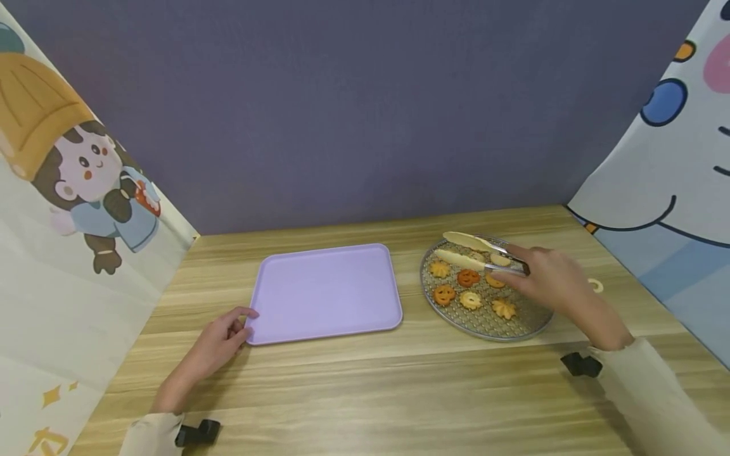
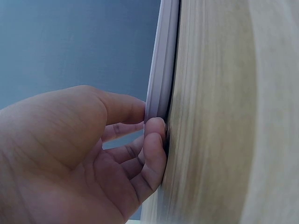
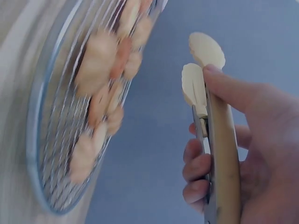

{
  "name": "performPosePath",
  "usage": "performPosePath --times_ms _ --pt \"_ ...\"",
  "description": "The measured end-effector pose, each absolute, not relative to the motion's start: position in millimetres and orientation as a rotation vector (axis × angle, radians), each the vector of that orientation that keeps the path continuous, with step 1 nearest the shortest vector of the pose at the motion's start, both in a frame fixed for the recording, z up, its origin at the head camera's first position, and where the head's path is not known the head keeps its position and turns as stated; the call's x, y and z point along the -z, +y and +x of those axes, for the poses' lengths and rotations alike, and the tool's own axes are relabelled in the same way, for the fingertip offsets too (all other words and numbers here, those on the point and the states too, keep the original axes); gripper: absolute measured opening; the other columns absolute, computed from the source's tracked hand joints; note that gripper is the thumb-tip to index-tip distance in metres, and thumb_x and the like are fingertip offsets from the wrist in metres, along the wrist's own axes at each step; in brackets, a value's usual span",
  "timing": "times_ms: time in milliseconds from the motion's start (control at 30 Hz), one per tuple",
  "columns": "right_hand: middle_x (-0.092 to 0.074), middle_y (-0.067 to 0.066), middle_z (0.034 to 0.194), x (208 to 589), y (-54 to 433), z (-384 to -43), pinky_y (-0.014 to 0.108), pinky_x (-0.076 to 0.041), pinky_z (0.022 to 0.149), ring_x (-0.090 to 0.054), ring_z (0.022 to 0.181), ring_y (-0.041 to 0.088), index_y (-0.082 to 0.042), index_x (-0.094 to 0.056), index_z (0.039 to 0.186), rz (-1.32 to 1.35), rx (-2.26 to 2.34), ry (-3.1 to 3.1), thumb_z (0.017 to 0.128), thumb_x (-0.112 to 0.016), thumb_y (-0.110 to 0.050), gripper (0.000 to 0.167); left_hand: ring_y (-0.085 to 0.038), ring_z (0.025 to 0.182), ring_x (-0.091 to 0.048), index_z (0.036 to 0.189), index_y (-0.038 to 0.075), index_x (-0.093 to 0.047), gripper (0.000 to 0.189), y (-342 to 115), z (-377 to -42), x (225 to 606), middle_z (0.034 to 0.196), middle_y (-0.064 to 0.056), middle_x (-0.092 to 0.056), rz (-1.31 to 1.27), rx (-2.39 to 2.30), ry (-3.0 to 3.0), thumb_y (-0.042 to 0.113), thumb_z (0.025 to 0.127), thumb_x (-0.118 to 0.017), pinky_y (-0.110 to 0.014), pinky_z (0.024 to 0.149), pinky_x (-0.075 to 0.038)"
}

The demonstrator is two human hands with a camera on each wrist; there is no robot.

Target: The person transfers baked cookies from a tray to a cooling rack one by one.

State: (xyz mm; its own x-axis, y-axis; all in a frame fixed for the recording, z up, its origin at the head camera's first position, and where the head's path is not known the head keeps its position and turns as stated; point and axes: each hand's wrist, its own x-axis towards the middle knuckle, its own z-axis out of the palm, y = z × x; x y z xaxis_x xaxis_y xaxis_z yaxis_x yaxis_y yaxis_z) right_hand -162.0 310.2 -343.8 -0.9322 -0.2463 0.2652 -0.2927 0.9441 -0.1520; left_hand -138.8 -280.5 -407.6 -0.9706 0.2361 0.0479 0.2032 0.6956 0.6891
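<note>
A light purple rectangular tray [image 1: 325, 292] lies on the table. At its near left corner my left hand [image 1: 219, 339] pinches the rim; in the left wrist view the thumb and curled fingers [image 2: 154, 158] meet at the tray's edge [image 2: 161, 70]. My right hand [image 1: 550, 278] grips food tongs [image 1: 467, 258] with cream tips, held above a round wire rack [image 1: 485, 329]. In the right wrist view the tongs' tips [image 3: 205, 49] stand apart with nothing between them. Several cookies [image 1: 470, 299] lie on the rack, flower-shaped, ring-shaped and smiley-faced; the hand and tongs partly cover some.
The wooden table [image 1: 365, 392] meets a dark back wall [image 1: 365, 114]. Cartoon-printed panels [image 1: 91, 164] stand at both sides. Beyond the right wrist shows a small pale ring [image 1: 596, 285]; I cannot tell whether it belongs to the tongs.
</note>
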Motion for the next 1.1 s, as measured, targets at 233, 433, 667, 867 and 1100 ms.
performPosePath --times_ms 233,433,667,867,1100 --pt "-0.051 -0.002 0.069 350.0 285.8 -136.3 0.027 -0.032 0.042 -0.040 0.047 0.008 -0.006 -0.060 0.136 0.508 -0.298 -2.856 0.083 -0.074 -0.055 0.074 -0.011 0.057 -0.052 0.123 0.000 -0.059 0.025 -279.4 -138.1 406.3 0.074 -0.005 -0.056 0.369 -1.137 2.851 0.001 0.098 -0.058 -0.024 0.048 -0.044" --pt "-0.052 -0.004 0.075 356.4 275.2 -117.8 0.028 -0.035 0.047 -0.043 0.055 0.007 -0.007 -0.056 0.139 0.533 -0.361 -2.949 0.077 -0.072 -0.068 0.088 -0.011 0.058 -0.052 0.124 0.001 -0.059 0.026 -279.8 -138.5 407.0 0.075 -0.005 -0.056 0.349 -1.138 2.849 0.001 0.098 -0.058 -0.024 0.049 -0.044" --pt "-0.066 0.013 0.100 361.8 264.9 -98.5 0.040 -0.052 0.056 -0.061 0.072 0.018 -0.005 -0.055 0.140 0.579 -0.335 -2.989 0.066 -0.070 -0.080 0.107 -0.010 0.058 -0.052 0.123 0.000 -0.059 0.025 -281.6 -137.2 406.5 0.075 -0.005 -0.056 0.359 -1.146 2.853 0.002 0.098 -0.059 -0.024 0.048 -0.044" --pt "-0.067 0.020 0.110 367.5 257.3 -85.3 0.043 -0.055 0.062 -0.063 0.073 0.019 -0.004 -0.054 0.140 0.638 -0.330 -3.038 0.064 -0.066 -0.085 0.111 -0.011 0.058 -0.052 0.124 0.001 -0.059 0.026 -283.3 -137.5 407.1 0.075 -0.005 -0.056 0.345 -1.119 2.861 0.001 0.098 -0.058 -0.024 0.049 -0.044" --pt "-0.065 0.025 0.119 373.4 254.4 -76.0 0.050 -0.056 0.068 -0.067 0.082 0.028 -0.005 -0.055 0.140 0.656 -0.330 -3.041 0.064 -0.063 -0.087 0.111 -0.011 0.057 -0.053 0.122 0.000 -0.059 0.025 -281.8 -139.9 410.6 0.074 -0.004 -0.056 0.372 -1.129 2.860 0.000 0.097 -0.058 -0.025 0.048 -0.044"
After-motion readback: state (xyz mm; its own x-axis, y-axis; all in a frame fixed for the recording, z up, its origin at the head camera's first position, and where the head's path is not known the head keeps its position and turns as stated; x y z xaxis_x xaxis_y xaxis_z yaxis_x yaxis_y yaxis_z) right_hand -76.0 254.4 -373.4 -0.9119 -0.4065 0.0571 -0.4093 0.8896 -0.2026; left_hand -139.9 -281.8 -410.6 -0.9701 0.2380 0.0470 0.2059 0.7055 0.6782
